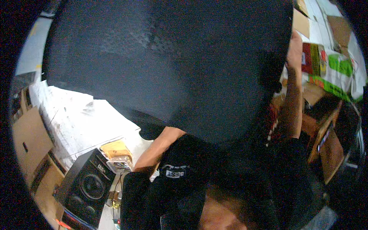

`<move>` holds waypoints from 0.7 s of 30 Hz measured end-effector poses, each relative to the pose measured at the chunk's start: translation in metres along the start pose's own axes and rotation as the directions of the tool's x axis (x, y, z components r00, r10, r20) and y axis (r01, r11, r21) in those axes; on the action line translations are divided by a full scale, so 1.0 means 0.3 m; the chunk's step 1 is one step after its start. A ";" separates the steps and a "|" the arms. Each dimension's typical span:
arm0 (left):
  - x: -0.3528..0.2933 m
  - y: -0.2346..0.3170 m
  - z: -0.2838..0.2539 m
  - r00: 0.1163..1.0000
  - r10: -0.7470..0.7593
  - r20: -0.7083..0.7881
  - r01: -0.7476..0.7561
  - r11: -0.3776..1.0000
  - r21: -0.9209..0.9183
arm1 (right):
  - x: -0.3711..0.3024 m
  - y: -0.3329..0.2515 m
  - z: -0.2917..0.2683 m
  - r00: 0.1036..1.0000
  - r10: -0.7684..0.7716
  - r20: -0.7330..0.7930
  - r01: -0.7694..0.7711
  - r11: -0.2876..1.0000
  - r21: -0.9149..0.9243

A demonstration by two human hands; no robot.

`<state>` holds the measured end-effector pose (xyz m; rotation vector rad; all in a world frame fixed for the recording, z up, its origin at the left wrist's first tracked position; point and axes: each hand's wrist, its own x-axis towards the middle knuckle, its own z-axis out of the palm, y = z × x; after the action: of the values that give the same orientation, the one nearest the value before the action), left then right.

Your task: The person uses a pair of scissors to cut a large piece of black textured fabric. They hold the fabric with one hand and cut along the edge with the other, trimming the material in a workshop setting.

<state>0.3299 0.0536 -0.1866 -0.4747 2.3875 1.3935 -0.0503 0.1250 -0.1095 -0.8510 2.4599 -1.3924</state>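
A large black panel or box-like object [165,69], its surface dull and scuffed in the upper part, fills most of the view right in front of me. My right hand [294,50] grips its right edge, with the arm raised; the fingers are partly hidden by the edge. From below, my left forearm [161,147] reaches up to the object's lower edge. My left hand is hidden behind or beneath it, so its fingers do not show. Whether the object is a cabinet or a flat board I cannot make out.
A black loudspeaker [88,188] stands at the lower left, near a yellow packet [116,148] and thin cables. Cardboard [30,134] lies at the far left beside a white surface [84,119]. Green-and-white bags [339,65] and an open cardboard box [331,153] are on the right.
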 end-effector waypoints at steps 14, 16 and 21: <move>-0.053 0.322 0.032 0.959 0.155 -0.237 -0.193 -0.252 -0.948 | -0.216 -0.203 -0.463 0.788 0.103 0.607 -0.173 0.983 0.057; -0.069 0.346 0.003 0.976 0.031 -0.213 -0.209 -0.112 -0.972 | -0.294 -0.262 -0.515 0.767 -0.010 0.642 0.041 0.999 -0.034; -0.094 0.415 -0.067 0.980 -0.178 -0.086 -0.062 0.138 -0.989 | -0.260 -0.407 -0.528 0.081 0.158 0.984 0.414 0.893 -0.177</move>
<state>0.2972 0.0972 -0.0693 -1.0080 1.0206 2.8885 -0.0068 0.2358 0.0691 -1.4701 1.4242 0.0726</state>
